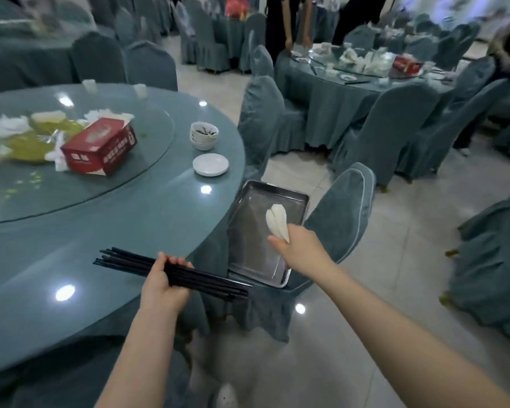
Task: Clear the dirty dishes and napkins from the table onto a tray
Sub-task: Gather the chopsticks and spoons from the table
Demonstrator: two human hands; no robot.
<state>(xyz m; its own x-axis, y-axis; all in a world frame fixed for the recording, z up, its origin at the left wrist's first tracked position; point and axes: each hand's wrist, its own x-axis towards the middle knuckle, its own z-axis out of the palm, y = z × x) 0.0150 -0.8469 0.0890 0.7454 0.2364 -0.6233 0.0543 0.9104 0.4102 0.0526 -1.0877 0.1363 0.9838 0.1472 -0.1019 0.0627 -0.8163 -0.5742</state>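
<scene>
A person's left hand [163, 280] grips a bundle of black chopsticks [171, 270] above the edge of the round table [115, 231], while the right hand [299, 251] pinches white spoons [277, 220] over a steel tray [265, 234] resting on a covered chair [339, 213]. Beyond the hands sit stacked bowls [203, 136], a small plate [210, 164] and a red tissue box [100, 147] among crumpled napkins [9, 126].

Black chopsticks [147, 262], silver tray [249, 231], red tissue box [100, 147], teal tablecloth [130, 231].

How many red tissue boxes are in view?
2: one red tissue box on the near table's glass turntable, another on the far table. Others may be hidden.
</scene>
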